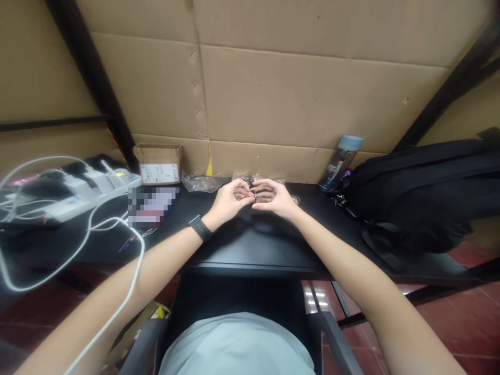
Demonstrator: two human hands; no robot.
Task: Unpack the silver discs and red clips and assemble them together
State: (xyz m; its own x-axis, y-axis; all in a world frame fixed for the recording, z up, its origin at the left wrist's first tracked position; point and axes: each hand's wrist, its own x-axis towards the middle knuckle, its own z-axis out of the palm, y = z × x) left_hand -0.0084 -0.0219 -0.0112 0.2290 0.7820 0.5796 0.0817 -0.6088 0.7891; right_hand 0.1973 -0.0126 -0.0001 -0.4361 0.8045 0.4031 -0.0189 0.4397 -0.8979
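Black desk (pixel 250 245) runs across the view, and both hands meet just above its far middle. The left hand (pixel 230 200) and the right hand (pixel 274 198) have their fingertips drawn together, pinching a small thin piece (pixel 254 195) between them. It is too small to tell what it is, beyond a hint of red at the left fingertips. A dark watch (pixel 200 227) sits on the left wrist. Just behind the hands, against the cardboard wall (pixel 312 94), lie clear plastic bags (pixel 201 182), with a small cardboard box (pixel 158 164) to their left. A power strip (pixel 78 192) with plugs and a white cable (pixel 97 225) occupy the left end of the desk. At the right stands a water bottle (pixel 341 161), touching a black backpack (pixel 422 192). Nothing lies between the hands and the person's body.
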